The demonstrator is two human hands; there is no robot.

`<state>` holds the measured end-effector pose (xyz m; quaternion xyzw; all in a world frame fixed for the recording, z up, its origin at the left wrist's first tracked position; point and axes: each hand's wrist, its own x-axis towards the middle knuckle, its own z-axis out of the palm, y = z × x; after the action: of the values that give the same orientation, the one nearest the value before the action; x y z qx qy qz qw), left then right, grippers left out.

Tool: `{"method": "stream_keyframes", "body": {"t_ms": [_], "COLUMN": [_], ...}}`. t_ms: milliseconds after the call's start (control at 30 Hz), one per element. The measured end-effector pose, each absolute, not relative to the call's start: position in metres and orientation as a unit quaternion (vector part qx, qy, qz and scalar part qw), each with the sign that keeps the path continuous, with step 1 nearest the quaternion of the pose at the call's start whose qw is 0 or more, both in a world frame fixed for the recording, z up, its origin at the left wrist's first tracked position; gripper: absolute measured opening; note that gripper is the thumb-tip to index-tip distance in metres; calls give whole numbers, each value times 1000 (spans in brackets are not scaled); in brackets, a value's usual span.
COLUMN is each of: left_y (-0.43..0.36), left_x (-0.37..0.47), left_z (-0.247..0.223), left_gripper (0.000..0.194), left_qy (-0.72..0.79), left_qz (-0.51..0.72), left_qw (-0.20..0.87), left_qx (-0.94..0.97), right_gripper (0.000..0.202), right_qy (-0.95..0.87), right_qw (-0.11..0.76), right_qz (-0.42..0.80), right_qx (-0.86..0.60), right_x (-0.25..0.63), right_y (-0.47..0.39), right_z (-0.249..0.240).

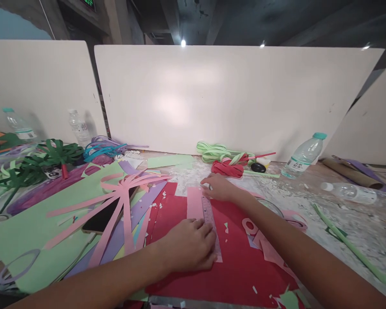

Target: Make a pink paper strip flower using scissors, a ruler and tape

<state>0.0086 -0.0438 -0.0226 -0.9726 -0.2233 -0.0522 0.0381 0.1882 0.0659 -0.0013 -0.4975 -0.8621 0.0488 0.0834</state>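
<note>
A strip of pink paper (194, 204) lies on a red sheet (234, 281), with a clear ruler (208, 210) along its right side. My left hand (193, 244) is pressed over the near part of the ruler and paper, its fingers bent and close together. At the far end of the ruler is my right hand (216, 188), fingers curled and pinched near the paper's top edge. Whatever sits between those fingertips is too small to make out. Left of the red sheet, a pink paper piece with long strips (124, 189) fans out over a dark phone (106, 216).
Green paper (16, 244) and purple sheets spread on the left, beside dark green paper loops (61, 152). Bundled red strips (227, 168) and light green strips (212, 151) lie at the back. A water bottle (304, 156) leans against the white panel (244, 94); another bottle (350, 192) lies right.
</note>
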Motion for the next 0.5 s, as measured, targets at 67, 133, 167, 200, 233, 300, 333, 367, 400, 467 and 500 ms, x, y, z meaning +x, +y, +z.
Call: {"method": "stream_keyframes", "body": {"t_ms": [67,133,167,200,233,300,333,367,400,467,500], "left_y": [-43,-43,-42,-41,-40,-39,-39,-39,-41,-46,-50], "left_x": [9,7,5,2,-2,-11,-15,-18,-20,-23,-24], "left_z": [-21,-18,-17,-15,-14,-12,-11,-10,-9,-4,0], "left_gripper": [34,31,31,35,47,83,98,106,109,108,106], "left_qy": [-223,-235,-247,-265,-283,-315,-322,-325,-322,-314,-309], "left_qz": [-44,-42,-48,-55,-59,-48,-33,-18,-6,4,6], "left_qw": [43,12,-13,-39,-65,-112,-132,-149,-161,-171,-173], "left_qx": [-973,-971,-968,-962,-955,-941,-937,-934,-933,-934,-935], "right_gripper": [22,26,28,29,30,30,31,32,34,37,38], "right_qy": [-864,-864,-865,-865,-865,-867,-868,-869,-871,-877,-882], "right_qw": [80,85,88,91,93,96,97,98,100,103,102], "right_qz": [49,47,45,44,43,44,45,46,48,57,67], "right_qx": [-495,-493,-493,-492,-490,-487,-486,-483,-479,-465,-455], "right_x": [187,186,186,186,186,187,188,189,191,194,196], "right_y": [65,63,61,60,58,55,52,49,44,31,22], "right_z": [0,0,-1,-1,-2,-4,-5,-5,-5,-3,-1]}}
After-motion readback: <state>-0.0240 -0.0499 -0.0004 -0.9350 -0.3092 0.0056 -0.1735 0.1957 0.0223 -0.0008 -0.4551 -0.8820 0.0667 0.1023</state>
